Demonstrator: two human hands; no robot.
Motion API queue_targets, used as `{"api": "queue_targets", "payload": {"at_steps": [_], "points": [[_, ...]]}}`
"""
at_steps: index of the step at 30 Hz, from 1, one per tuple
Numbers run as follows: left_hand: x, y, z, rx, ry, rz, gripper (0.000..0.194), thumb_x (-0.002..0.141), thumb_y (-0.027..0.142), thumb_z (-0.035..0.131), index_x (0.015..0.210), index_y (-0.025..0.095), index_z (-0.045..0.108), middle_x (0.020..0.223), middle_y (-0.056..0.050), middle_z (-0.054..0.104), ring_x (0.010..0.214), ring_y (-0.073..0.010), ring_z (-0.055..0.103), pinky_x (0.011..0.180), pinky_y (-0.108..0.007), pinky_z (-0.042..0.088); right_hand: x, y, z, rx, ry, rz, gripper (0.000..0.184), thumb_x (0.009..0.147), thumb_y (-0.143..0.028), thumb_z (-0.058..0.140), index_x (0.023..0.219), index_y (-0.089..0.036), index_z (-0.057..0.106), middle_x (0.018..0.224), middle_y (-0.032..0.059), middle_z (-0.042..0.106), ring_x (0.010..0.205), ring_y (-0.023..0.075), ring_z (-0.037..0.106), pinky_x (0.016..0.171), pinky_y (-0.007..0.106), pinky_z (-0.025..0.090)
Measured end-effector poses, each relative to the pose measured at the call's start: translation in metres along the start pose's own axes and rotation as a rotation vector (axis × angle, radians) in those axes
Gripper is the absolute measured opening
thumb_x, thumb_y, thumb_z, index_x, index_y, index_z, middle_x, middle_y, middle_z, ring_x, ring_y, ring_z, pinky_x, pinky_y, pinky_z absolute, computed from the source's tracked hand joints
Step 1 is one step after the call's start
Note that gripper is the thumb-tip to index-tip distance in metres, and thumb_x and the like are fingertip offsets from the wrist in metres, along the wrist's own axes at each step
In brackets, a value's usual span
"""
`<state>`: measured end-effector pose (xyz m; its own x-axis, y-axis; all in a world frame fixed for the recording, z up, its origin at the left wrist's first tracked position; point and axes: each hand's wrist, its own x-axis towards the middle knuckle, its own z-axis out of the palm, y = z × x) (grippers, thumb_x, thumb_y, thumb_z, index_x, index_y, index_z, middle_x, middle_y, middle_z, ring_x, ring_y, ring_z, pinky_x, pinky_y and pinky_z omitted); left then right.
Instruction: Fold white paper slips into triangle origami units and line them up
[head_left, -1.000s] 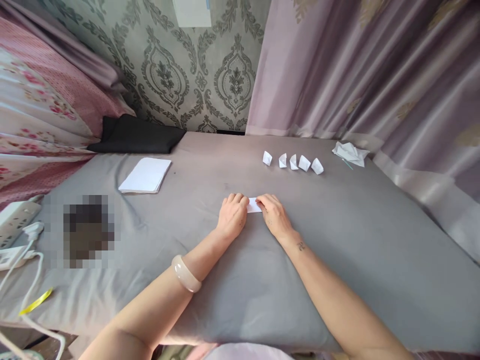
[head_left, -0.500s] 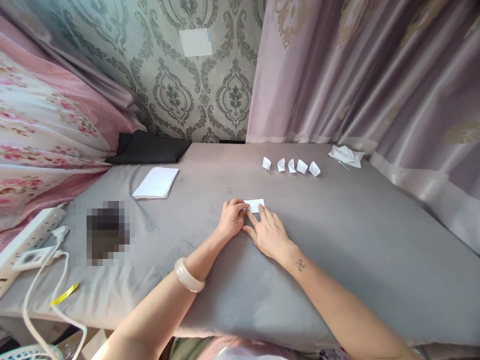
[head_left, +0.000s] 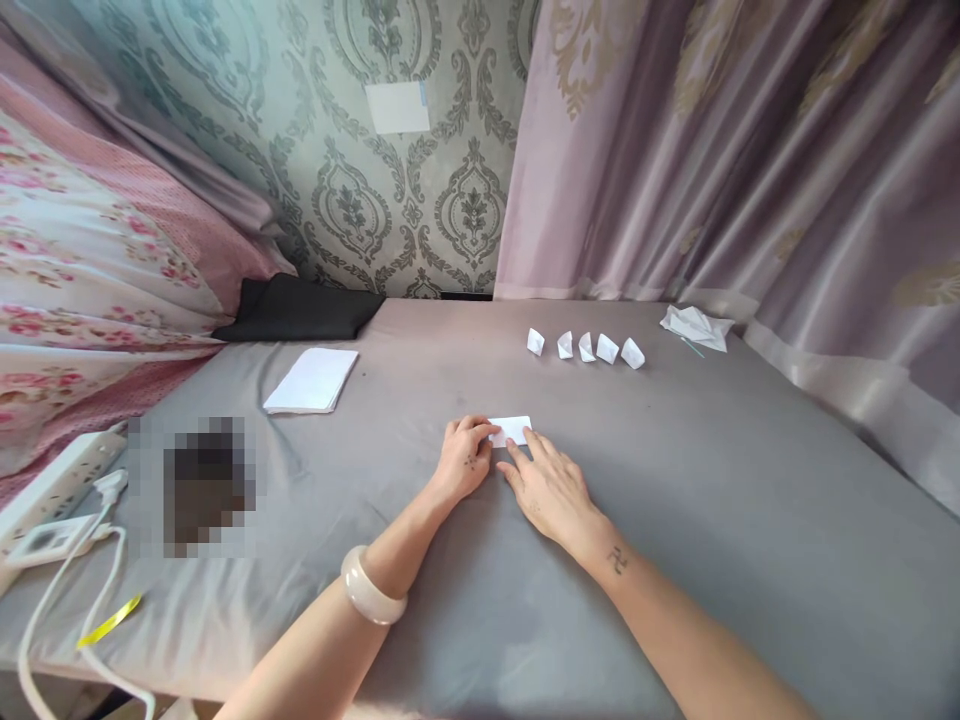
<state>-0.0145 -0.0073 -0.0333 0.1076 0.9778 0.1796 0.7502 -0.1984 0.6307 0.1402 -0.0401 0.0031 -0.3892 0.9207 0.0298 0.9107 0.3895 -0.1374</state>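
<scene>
One wide, grey cloth-covered surface (head_left: 712, 580) is stretching before a glossy purple fabric curtain (head_left: 637, 150). Folded black cloth (head_left: 300, 308) is lying at its far left. The bare right hand (head_left: 555, 490) is resting palm down, fingers loosely spread, fingertips touching a small, flat white paper rectangle (head_left: 516, 430). The bare left hand (head_left: 461, 462) is bending its fingers at the rectangle's left end; whether it's pinching, I can't tell. A square-cornered white paper stack (head_left: 313, 380) is sitting well left, and five small folded white paper shapes (head_left: 607, 349) are standing beyond the right hand.
</scene>
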Motion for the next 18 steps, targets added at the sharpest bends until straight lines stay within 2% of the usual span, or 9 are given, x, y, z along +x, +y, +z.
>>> {"api": "queue_targets", "payload": {"at_steps": [8,14,18], "points": [[-0.001,-0.001,0.001,-0.004,0.029,0.03,0.033,0.082,0.01,0.048,0.104,0.021,0.07,0.113,-0.005,0.064,0.107,-0.0214,0.054,0.1,-0.038,0.039,0.002,0.009,-0.005,0.014,0.021,0.049,0.047,0.098,-0.039,0.031,0.126,-0.014,0.06,0.135,0.0172,0.052,0.12,0.0291,0.051,0.089,0.042,0.048],[-0.001,0.005,-0.001,0.0,0.05,-0.005,0.024,0.087,0.032,0.053,0.098,0.023,0.073,0.109,-0.005,0.066,0.102,-0.0225,0.054,0.095,-0.037,0.04,0.0,0.016,-0.006,0.029,0.038,0.08,0.04,0.095,-0.034,0.04,0.117,-0.01,0.064,0.131,0.0198,0.055,0.119,0.0306,0.052,0.088,0.042,0.049],[0.004,0.002,-0.003,0.038,0.01,0.011,0.021,0.086,0.031,0.056,0.097,0.024,0.072,0.109,-0.004,0.066,0.097,-0.0231,0.054,0.09,-0.037,0.042,0.006,0.027,-0.006,0.161,0.07,0.098,0.032,0.094,-0.029,0.043,0.107,-0.015,0.068,0.12,0.0165,0.062,0.111,0.0312,0.057,0.085,0.044,0.05]]}}
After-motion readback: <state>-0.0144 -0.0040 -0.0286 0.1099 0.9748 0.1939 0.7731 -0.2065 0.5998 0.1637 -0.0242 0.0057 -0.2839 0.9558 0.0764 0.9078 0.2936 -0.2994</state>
